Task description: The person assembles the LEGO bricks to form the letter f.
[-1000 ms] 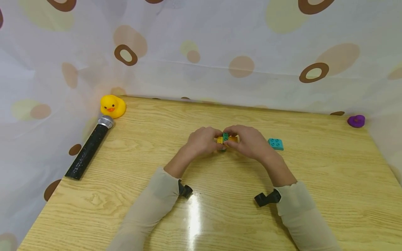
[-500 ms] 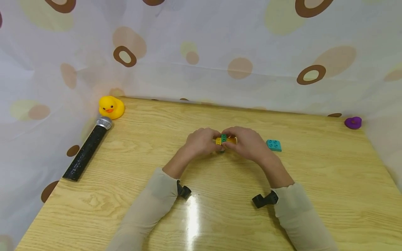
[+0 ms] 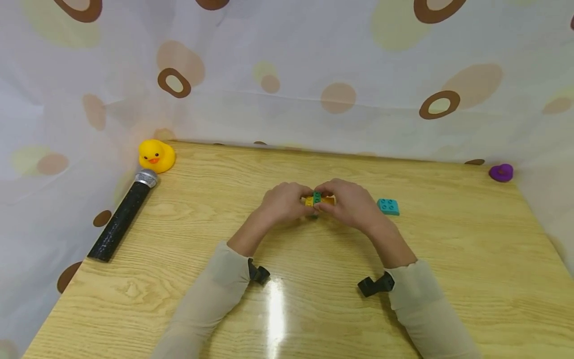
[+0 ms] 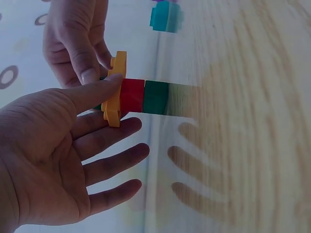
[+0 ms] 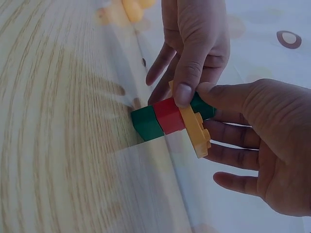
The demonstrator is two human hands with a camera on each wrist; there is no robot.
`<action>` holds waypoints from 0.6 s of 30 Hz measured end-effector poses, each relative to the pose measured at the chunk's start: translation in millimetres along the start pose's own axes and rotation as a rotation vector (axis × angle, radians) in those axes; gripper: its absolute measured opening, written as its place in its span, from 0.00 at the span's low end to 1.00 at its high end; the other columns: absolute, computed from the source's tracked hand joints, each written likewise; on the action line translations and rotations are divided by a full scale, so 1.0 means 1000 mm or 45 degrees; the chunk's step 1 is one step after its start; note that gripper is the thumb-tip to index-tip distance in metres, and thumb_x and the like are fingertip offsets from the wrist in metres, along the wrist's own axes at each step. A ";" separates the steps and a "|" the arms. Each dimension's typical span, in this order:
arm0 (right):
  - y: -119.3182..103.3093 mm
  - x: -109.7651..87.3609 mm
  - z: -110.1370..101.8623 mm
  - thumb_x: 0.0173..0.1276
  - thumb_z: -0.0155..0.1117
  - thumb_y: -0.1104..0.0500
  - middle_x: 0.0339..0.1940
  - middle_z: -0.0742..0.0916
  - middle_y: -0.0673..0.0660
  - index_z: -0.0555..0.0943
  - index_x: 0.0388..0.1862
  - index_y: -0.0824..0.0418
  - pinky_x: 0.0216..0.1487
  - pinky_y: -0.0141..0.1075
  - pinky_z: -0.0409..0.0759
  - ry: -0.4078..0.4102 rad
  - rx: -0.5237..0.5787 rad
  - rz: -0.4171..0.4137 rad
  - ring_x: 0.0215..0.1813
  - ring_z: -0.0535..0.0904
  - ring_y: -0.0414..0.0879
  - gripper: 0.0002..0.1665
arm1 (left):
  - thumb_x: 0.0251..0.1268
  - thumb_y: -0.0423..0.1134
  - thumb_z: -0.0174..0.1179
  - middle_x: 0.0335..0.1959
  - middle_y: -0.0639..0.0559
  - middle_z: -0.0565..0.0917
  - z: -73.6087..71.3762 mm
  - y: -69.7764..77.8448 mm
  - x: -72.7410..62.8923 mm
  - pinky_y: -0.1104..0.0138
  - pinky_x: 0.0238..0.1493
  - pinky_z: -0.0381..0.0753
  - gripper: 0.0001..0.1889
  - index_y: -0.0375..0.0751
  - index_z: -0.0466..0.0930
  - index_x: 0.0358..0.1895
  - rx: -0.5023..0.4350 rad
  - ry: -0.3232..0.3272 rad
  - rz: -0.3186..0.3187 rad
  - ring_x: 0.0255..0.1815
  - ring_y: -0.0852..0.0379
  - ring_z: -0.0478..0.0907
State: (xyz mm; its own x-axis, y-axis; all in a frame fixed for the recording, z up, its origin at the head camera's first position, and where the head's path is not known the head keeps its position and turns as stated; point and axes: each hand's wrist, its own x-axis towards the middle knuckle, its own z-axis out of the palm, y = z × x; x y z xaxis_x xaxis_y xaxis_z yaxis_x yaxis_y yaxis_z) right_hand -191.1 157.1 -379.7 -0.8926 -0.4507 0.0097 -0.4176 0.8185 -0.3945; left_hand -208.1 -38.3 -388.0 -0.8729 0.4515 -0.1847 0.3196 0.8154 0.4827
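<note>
A small stack of toy bricks stands upright near the middle of the table. Lowest is a green brick [image 4: 156,97], then a red brick [image 4: 132,95], with a longer yellow-orange brick [image 5: 195,130] lying across them. On top sits another green brick [image 3: 317,195], partly covered by fingers. My left hand [image 3: 283,201] pinches the yellow-orange brick between thumb and fingers, its other fingers spread in the left wrist view. From the other side, my right hand [image 3: 351,203] pinches the top green brick, thumb on its near face.
A teal brick [image 3: 388,207] lies just right of my right hand. At the back left sit a yellow rubber duck [image 3: 157,156] and a black microphone [image 3: 122,217]. A small purple duck [image 3: 501,172] is at the far right. Patterned cloth [image 3: 269,114] rises behind the table.
The whole head view shifts slightly to the left. Both hands keep their hold on the stack, with hardly any finger movement.
</note>
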 end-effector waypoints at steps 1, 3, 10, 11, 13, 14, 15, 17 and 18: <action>0.000 0.000 0.000 0.72 0.67 0.48 0.55 0.87 0.58 0.81 0.64 0.57 0.54 0.51 0.82 -0.003 0.000 0.004 0.55 0.84 0.54 0.25 | 0.68 0.57 0.65 0.58 0.54 0.87 0.000 0.000 0.000 0.62 0.35 0.82 0.26 0.56 0.81 0.66 0.001 0.001 0.003 0.46 0.54 0.85; -0.001 0.000 0.000 0.72 0.67 0.48 0.55 0.87 0.58 0.81 0.64 0.58 0.54 0.51 0.82 -0.011 0.005 0.012 0.55 0.84 0.54 0.25 | 0.68 0.57 0.65 0.55 0.54 0.88 -0.001 0.001 -0.001 0.64 0.32 0.80 0.25 0.56 0.81 0.66 0.010 -0.001 0.005 0.41 0.55 0.85; 0.001 0.000 -0.002 0.72 0.68 0.49 0.56 0.87 0.58 0.81 0.64 0.57 0.55 0.51 0.82 -0.037 0.045 0.001 0.56 0.83 0.54 0.25 | 0.67 0.59 0.64 0.41 0.56 0.91 -0.001 0.002 -0.002 0.67 0.25 0.69 0.25 0.59 0.82 0.64 0.060 -0.009 -0.016 0.26 0.59 0.74; 0.003 0.000 -0.003 0.72 0.67 0.49 0.57 0.87 0.58 0.81 0.65 0.57 0.55 0.52 0.82 -0.040 0.062 -0.007 0.57 0.83 0.54 0.25 | 0.67 0.60 0.64 0.40 0.57 0.90 -0.001 0.003 -0.003 0.67 0.25 0.69 0.25 0.59 0.82 0.65 0.071 -0.008 -0.025 0.26 0.59 0.74; 0.009 -0.002 -0.006 0.73 0.67 0.49 0.58 0.87 0.58 0.79 0.67 0.56 0.57 0.53 0.81 -0.040 0.102 -0.021 0.59 0.82 0.55 0.26 | 0.67 0.61 0.64 0.40 0.57 0.90 -0.001 0.003 -0.003 0.66 0.26 0.70 0.26 0.60 0.81 0.66 0.089 -0.003 -0.045 0.27 0.59 0.75; 0.012 -0.004 -0.009 0.74 0.66 0.49 0.59 0.86 0.59 0.79 0.68 0.56 0.58 0.54 0.80 -0.038 0.125 -0.016 0.61 0.82 0.55 0.27 | 0.67 0.61 0.64 0.41 0.57 0.90 -0.001 0.004 -0.002 0.66 0.27 0.71 0.27 0.60 0.80 0.67 0.096 -0.004 -0.052 0.28 0.59 0.76; 0.017 -0.006 -0.012 0.74 0.65 0.49 0.60 0.86 0.59 0.78 0.69 0.55 0.59 0.55 0.80 -0.033 0.145 -0.005 0.62 0.81 0.56 0.27 | 0.67 0.61 0.64 0.43 0.57 0.90 0.000 0.004 -0.002 0.65 0.28 0.72 0.28 0.60 0.79 0.68 0.099 -0.003 -0.058 0.29 0.58 0.77; 0.028 -0.013 -0.019 0.75 0.64 0.49 0.60 0.86 0.60 0.76 0.71 0.55 0.60 0.57 0.78 -0.013 0.174 0.025 0.63 0.80 0.57 0.28 | 0.66 0.61 0.64 0.49 0.56 0.90 0.000 0.005 -0.002 0.64 0.29 0.74 0.29 0.60 0.77 0.69 0.101 0.001 -0.067 0.31 0.58 0.78; 0.034 -0.017 -0.023 0.76 0.63 0.49 0.60 0.86 0.61 0.76 0.71 0.56 0.60 0.58 0.77 -0.002 0.177 0.045 0.64 0.80 0.58 0.28 | 0.66 0.61 0.65 0.51 0.56 0.89 0.000 0.005 -0.002 0.64 0.29 0.74 0.30 0.60 0.77 0.69 0.097 0.002 -0.069 0.32 0.57 0.79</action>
State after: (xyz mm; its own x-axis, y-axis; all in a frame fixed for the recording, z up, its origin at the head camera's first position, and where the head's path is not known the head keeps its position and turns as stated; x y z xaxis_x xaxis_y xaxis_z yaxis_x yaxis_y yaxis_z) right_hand -194.0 200.8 -372.1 -0.9060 -0.4232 -0.0080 -0.3582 0.7767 -0.5181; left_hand -204.9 -35.0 -384.9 -0.8904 0.4052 -0.2075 0.2986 0.8639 0.4056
